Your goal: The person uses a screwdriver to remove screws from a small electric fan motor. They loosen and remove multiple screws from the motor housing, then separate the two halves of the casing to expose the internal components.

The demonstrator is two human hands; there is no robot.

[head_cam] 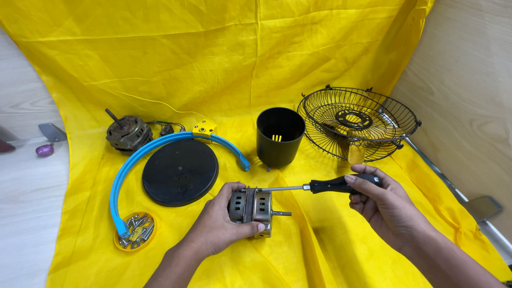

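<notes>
Below the black cup (280, 136):
motor housing (256, 205): clasped by left hand (221, 221);
screwdriver (320, 186): gripped by right hand (380, 200), tip at housing

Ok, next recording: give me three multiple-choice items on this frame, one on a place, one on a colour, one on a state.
1. Where does the small dish of screws lie?
A. beside the wire fan guard
B. at the lower end of the blue curved band
C. inside the black cup

2. What colour is the cloth under the parts?
A. yellow
B. green
C. white

3. How is the screwdriver held?
A. lying loose on the cloth
B. standing in the cup
C. gripped in the right hand, tip at the motor housing

Answers: 1 B, the dish sits at the end of the blue curved band. 2 A, the cloth is plainly yellow. 3 C, the right hand grips the handle while the left hand holds the motor housing.
</notes>
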